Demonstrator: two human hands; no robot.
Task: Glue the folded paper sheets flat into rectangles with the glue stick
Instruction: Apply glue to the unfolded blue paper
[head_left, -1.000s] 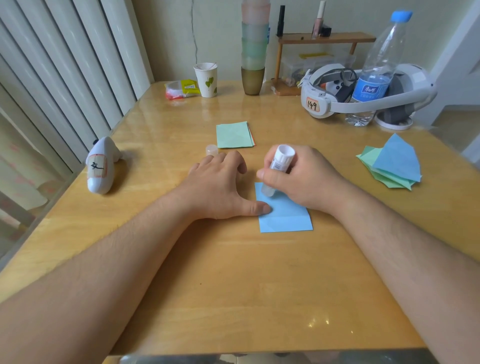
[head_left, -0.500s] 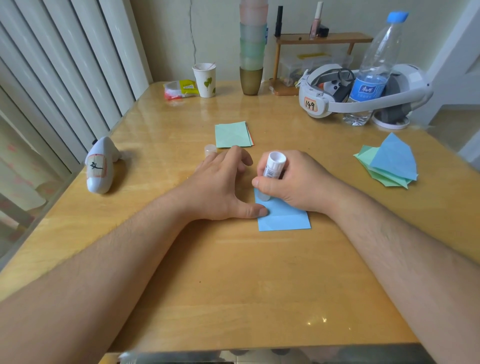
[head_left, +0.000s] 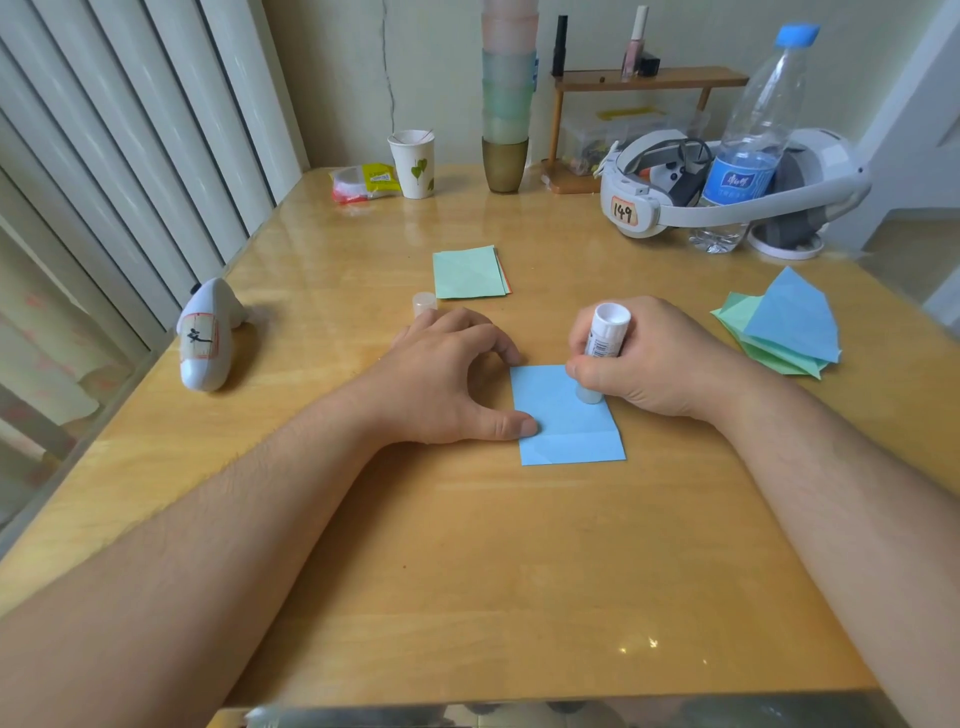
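Between the hands lies the blue sheet (head_left: 566, 415), long axis running away from the person. Left hand (head_left: 447, 379) pins its left edge with the thumb; right hand (head_left: 649, 358), nearer the middle, grips the glue stick (head_left: 602, 348) tip-down on it.

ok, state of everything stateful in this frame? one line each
glue stick: uncapped, upright, tip down on blue sheet, gripped by right hand
cap: off, standing on the table
blue sheet: folded rectangle, flat, pinned by left hand thumb at its left edge
green stack: flat rectangles
loose pile: folded, not flat
bottle: capped, upright
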